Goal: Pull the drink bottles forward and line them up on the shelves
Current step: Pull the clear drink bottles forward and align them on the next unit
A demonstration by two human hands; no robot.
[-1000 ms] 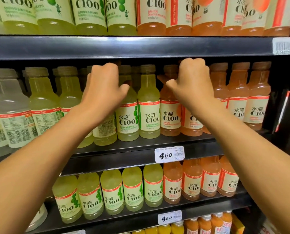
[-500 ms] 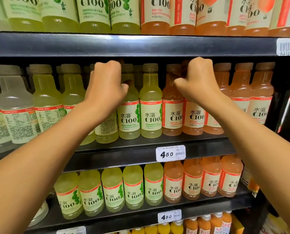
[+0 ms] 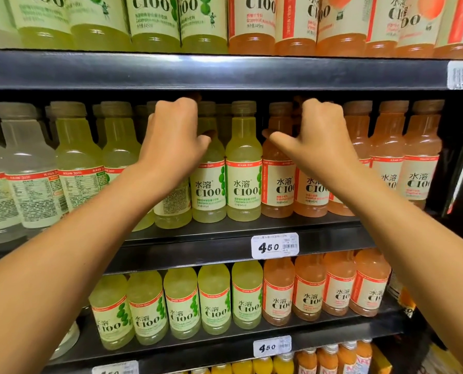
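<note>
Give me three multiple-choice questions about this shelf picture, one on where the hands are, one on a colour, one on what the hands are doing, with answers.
1. Which shelf are the hands at?
A. middle shelf
B. lowest shelf
C. the floor

2. What colour is the drink under the right hand?
A. blue
B. pale orange
C. black

3. How are the hands set?
A. flat and open
B. hanging at the sides
C. fingers curled over bottle tops

Answers:
1 A: the left hand and right hand reach bottles standing above the price tag on the middle shelf.
2 B: the orange bottle shows below the right hand.
3 C: the left hand's fingers hook over a green bottle, the right hand's over the orange one.
</note>
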